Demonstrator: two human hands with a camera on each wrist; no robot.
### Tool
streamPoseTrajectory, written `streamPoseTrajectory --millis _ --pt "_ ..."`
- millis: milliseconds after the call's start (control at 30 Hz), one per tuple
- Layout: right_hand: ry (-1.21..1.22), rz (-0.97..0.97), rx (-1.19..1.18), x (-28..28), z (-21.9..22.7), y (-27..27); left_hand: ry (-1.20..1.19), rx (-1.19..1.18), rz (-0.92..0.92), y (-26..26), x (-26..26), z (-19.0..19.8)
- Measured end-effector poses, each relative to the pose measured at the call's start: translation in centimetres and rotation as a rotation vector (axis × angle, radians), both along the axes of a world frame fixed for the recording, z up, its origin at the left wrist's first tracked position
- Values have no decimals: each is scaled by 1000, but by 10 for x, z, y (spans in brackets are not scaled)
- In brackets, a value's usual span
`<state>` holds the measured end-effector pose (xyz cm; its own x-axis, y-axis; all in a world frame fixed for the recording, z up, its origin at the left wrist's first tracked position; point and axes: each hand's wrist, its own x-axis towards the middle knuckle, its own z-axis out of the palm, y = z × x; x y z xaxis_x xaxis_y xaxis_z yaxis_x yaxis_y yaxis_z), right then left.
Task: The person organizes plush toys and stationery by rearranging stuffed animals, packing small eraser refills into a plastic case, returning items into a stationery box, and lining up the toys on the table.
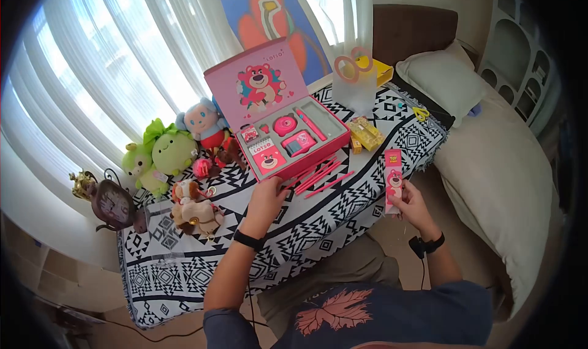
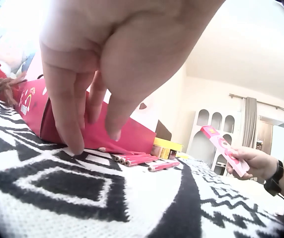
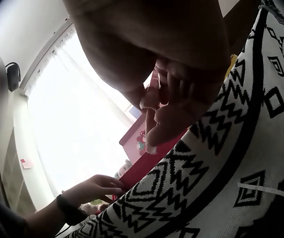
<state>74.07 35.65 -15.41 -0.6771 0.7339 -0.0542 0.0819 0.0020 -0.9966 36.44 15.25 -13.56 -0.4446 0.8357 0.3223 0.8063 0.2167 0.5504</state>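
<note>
In the head view my right hand [image 1: 411, 203] grips the lower end of a slim pink pencil box [image 1: 394, 170] with a bear printed on it, held upright over the table's near edge. My left hand [image 1: 267, 197] is beside the front corner of a big pink gift box [image 1: 318, 151], close to several loose pink pencils [image 1: 317, 176]. In the left wrist view its fingers [image 2: 68, 116] point down to the cloth, with nothing seen between them. The open gift box holds a notepad [image 1: 268, 159], a sharpener-like pink case [image 1: 299, 143], a round pink item [image 1: 285, 125] and a pen [image 1: 310, 124].
Plush toys [image 1: 173, 152] and a dark clock [image 1: 113, 205] stand at the left. Yellow packets [image 1: 368, 133] and a clear bag [image 1: 354, 92] with pink ring handles lie behind the pencils. A patterned cloth [image 1: 294, 251] covers the table; a bed [image 1: 490, 159] is at the right.
</note>
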Motion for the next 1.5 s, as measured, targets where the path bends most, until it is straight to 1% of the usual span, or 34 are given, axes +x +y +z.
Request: streamPoseTrajectory --millis 100,167,200,233,300,333,400,433,467,500,533,567,600,633,667,733,767,800,833,867,933,967,1000,1033,1100,1133,1167,1233,1300,1333,1367,1400,1467,1500 --pt "107 -7 70 21 -24 -4 83 43 9 -1 18 2" --pt "113 -5 45 29 -34 1 145 -68 194 -3 33 10" --pt "75 -16 21 32 -36 1 161 -215 326 -3 33 4" --pt "36 -31 -6 34 -36 -1 172 -223 321 -5 28 -4" --pt "39 -33 -17 31 -27 2 186 -365 392 -7 17 -20" --pt "34 -29 -21 28 -21 4 190 -375 388 -8 14 -24" --pt "64 -62 -52 14 -11 6 181 -226 277 -9 8 -29" --pt "91 -93 -73 11 -8 10 183 -238 274 -8 6 -28" --pt "155 -77 -64 5 -23 23 59 -171 228 -5 3 -28" --pt "153 -79 -77 -1 -30 29 -66 -104 184 -3 1 -27" --pt "144 -64 -81 -6 -34 35 -63 -73 210 -4 8 -19" --pt "135 -49 -84 -8 -36 37 -63 -82 209 -5 16 -11" --pt "136 -104 -96 -10 -35 38 -63 -99 228 -6 25 -2" --pt "136 -104 -102 -11 -41 41 -63 -116 247 -5 32 5" --pt "187 -110 -134 -12 -51 47 -65 -121 249 -4 37 8" --pt "231 -107 -165 -17 -56 54 -223 -160 1 2 43 10" --pt "269 -124 -102 -20 -57 56 -228 -160 7 7 47 8" --pt "307 -143 -39 -25 -57 57 -287 -154 -130 14 51 5" --pt "303 -139 -39 -29 -53 57 -346 -145 -268 21 55 4" --pt "258 -148 -52 -31 -46 56 -351 -142 -268 28 57 5" --pt "205 -165 -62 -33 -39 54 -661 -304 -324 41 64 7" --pt "116 -180 -9 -33 -36 54 -667 -299 -330 45 66 3" --pt "31 -194 46 -36 -33 55 -741 -317 -345 47 67 2" --pt "28 -193 55 -41 -29 56 -815 -334 -358 48 64 3" --pt "23 -151 101 -52 -20 53 -808 -355 -357 47 59 -1" --pt "49 -92 83 -61 2 45 -793 -270 -386 45 57 -6" --pt "40 -83 87 -74 9 44 -778 -187 -412 43 55 -12" --pt "-8 28 212 -97 21 45 -809 -176 -406 36 49 -5" --pt "-77 96 225 -119 40 48 -1034 -279 -406 29 40 -2" --pt "-99 156 350 -131 49 49 -1094 -227 -456 27 31 -8" --pt "-118 219 479 -147 57 53 -1098 -213 -448 25 24 -13" --pt "-120 233 486 -168 67 59 -1168 -208 -434 23 18 -13" --pt "-137 295 592 -216 87 72 -1322 -212 -429 16 9 -18" --pt "-138 307 597 -236 93 79 -1326 -200 -423 13 6 -19"
